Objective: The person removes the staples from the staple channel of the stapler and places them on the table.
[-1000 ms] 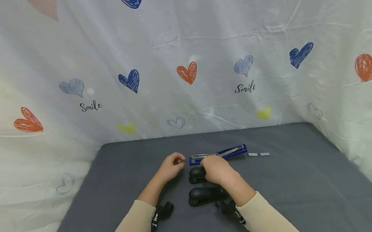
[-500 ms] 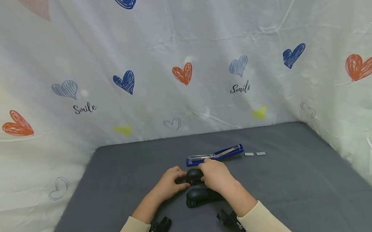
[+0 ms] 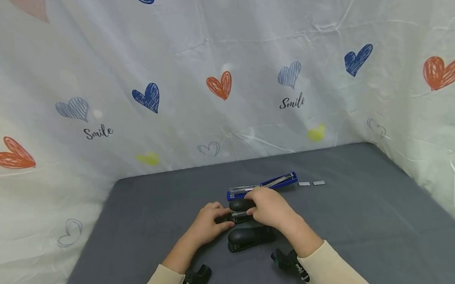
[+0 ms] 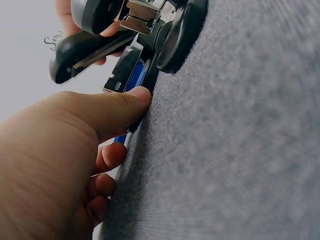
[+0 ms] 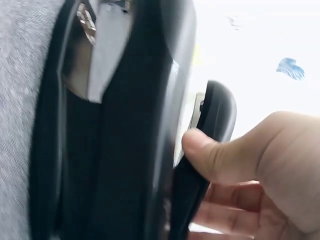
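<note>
Between my hands is a black stapler (image 3: 239, 205), its top arm raised off the base so that the metal magazine shows. My left hand (image 3: 207, 224) pinches the front end of its base; in the left wrist view the thumb (image 4: 135, 97) presses on that base. From the other side my right hand (image 3: 274, 209) grips the raised top arm (image 5: 220, 112), thumb underneath. A second black stapler (image 3: 251, 237) lies closer to me, untouched. Just behind the held one lies a blue stapler (image 3: 284, 180), spread wide open, partly covered by my right hand.
Two small staple strips (image 3: 304, 183) lie right of the blue stapler on the grey tablecloth (image 3: 370, 220). A white curtain (image 3: 186, 132) printed with hearts hangs behind the table. Black camera mounts (image 3: 198, 278) sit at both wrists, low over the cloth.
My left hand has come in from beside the blue stapler to the front of the middle black stapler and taken hold of its base. My right hand has lifted its top arm, opening it.
</note>
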### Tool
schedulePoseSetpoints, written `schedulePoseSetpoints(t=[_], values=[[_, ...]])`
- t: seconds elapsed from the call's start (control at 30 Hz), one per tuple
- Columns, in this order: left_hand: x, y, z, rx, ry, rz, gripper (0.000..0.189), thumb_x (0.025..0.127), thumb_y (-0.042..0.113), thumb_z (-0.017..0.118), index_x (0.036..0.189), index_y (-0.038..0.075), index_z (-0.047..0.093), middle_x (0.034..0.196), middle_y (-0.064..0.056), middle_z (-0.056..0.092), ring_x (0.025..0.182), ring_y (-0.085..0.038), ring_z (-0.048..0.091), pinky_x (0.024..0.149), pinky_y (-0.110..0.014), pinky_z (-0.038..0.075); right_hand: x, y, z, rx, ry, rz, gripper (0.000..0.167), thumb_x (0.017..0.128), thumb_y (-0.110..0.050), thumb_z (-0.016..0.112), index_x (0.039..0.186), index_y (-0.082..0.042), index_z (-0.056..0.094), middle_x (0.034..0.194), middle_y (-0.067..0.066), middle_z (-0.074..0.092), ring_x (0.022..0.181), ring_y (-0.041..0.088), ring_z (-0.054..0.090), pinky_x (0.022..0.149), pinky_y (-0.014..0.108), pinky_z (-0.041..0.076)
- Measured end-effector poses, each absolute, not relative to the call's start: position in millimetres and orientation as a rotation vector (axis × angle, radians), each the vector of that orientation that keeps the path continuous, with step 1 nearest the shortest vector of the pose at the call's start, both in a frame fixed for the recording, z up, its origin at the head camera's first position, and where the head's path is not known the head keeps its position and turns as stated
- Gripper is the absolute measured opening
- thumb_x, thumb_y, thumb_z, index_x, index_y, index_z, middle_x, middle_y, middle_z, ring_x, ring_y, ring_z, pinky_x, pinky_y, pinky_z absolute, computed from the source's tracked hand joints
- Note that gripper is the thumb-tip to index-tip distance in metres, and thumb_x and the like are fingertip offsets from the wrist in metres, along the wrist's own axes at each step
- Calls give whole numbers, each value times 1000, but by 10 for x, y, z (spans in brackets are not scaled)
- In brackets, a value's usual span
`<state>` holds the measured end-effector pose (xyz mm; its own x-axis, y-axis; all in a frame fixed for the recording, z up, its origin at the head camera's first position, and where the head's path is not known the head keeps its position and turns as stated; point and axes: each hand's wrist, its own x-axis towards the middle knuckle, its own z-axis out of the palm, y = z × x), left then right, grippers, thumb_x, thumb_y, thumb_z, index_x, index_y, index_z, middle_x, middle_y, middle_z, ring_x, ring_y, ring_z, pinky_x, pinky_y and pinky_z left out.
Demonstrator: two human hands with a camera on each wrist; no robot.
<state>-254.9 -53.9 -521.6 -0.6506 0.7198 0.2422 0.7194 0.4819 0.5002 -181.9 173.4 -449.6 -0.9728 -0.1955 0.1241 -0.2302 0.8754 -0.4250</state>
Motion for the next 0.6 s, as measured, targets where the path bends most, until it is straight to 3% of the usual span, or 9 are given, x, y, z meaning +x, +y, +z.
schedulePoseSetpoints(t=[0.23, 0.43, 0.6], values=[[-2573, -519, -5219, 1355, 2734, 875, 34, 93, 33, 78, 122, 14, 76, 91, 10, 60, 78, -10, 46, 70, -31, 42, -1842, 1924, -4487, 219, -2947, 991, 40, 92, -18, 79, 129, -6, 70, 123, 9, 69, 113, 28, 65, 95, 48, 51], [-2565, -517, -5219, 1371, 2729, 849, 34, 94, 30, 77, 123, 12, 75, 93, 7, 61, 79, -11, 46, 72, -33, 42, -1852, 2176, -4451, 263, -2954, 1263, 42, 95, -19, 76, 132, -3, 65, 118, 6, 69, 109, 26, 65, 93, 48, 51], [-2557, -549, -5195, 1389, 2749, 784, 35, 95, 30, 76, 125, 12, 74, 94, 6, 61, 81, -11, 46, 75, -35, 42, -1889, 2307, -4464, 348, -2904, 1480, 36, 94, -17, 75, 125, -1, 65, 109, 5, 70, 103, 23, 66, 83, 42, 53]])
